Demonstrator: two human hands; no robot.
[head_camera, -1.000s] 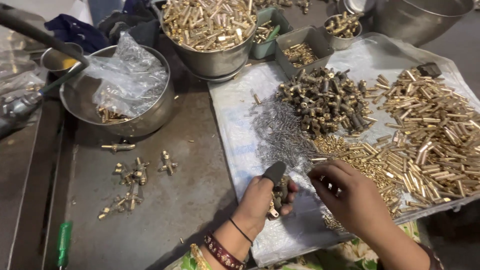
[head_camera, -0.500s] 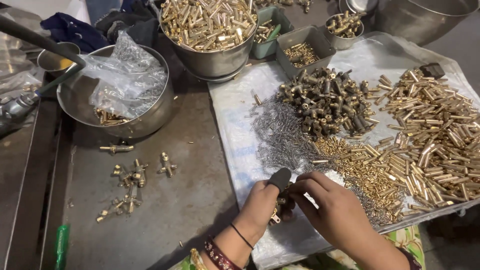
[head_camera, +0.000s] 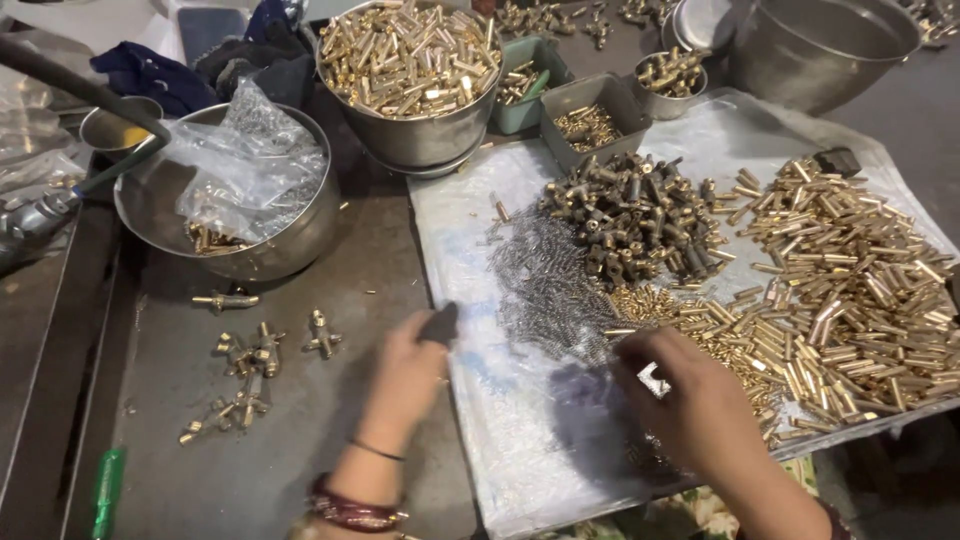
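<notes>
Covering the right half: white sheet (head_camera: 470, 210) spread on a dark metal table (head_camera: 330, 300), bearing all the loose heaps.
Tubes: broad heap of brass tubes (head_camera: 850, 280) at 3 o'clock on the sheet, the largest pile.
Fittings: darker brass fittings (head_camera: 630, 215) heaped at 12 o'clock of the hands, just beside the tubes.
Springs: grey patch of fine wire springs (head_camera: 545, 285) at 11 o'clock of the right hand, touching the fittings' heap.
Pins: small brass pins (head_camera: 690, 320) in a band between springs and tubes.
Pot: steel pot (head_camera: 410, 70) full of brass tubes at 12 o'clock, off the sheet's far edge.
Bowl: steel bowl (head_camera: 240, 200) at 10 o'clock holding a crumpled clear bag (head_camera: 250, 165) and a few brass bits.
Trays: green tray (head_camera: 530, 80) and grey tray (head_camera: 590, 115) beside the pot, each with small brass parts.
Valves: several finished brass valves (head_camera: 250, 360) lying loose on the table at 9 o'clock of the left hand.
Left hand (head_camera: 405, 375): at the sheet's left edge, fingers curled around a dark-tipped piece (head_camera: 438, 322); what it is I cannot tell.
Right hand (head_camera: 690, 405): back up, wearing a ring, fingertips down among the pins near the springs; blurred, so whether it pinches anything I cannot tell.
</notes>
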